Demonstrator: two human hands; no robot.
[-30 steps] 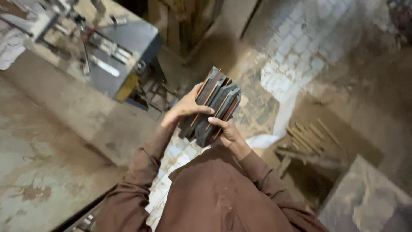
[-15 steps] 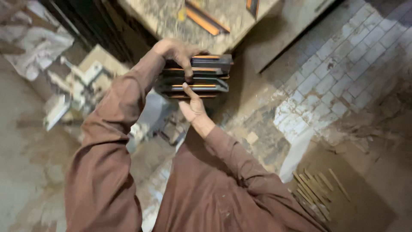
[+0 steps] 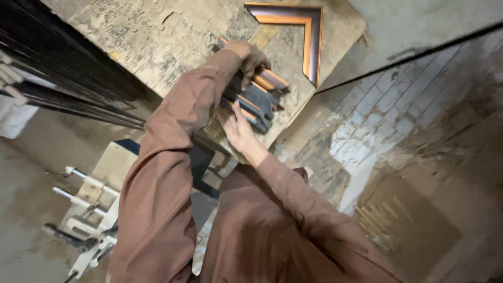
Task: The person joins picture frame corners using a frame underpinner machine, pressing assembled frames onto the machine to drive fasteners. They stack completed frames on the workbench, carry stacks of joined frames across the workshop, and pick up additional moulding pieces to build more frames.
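While we count four or so moulding pieces in the stack (image 3: 257, 99), blur keeps the number unsure; one joined corner piece (image 3: 298, 31) lies apart on the worn bench (image 3: 157, 36). Our left arm crooks high, its hand (image 3: 251, 57) curled over the stack's top. Our right arm reaches straight up from below, its hand (image 3: 237, 128) flat under the stack, fingers nearly straight. Both press the stack, held just above the bench's near edge.
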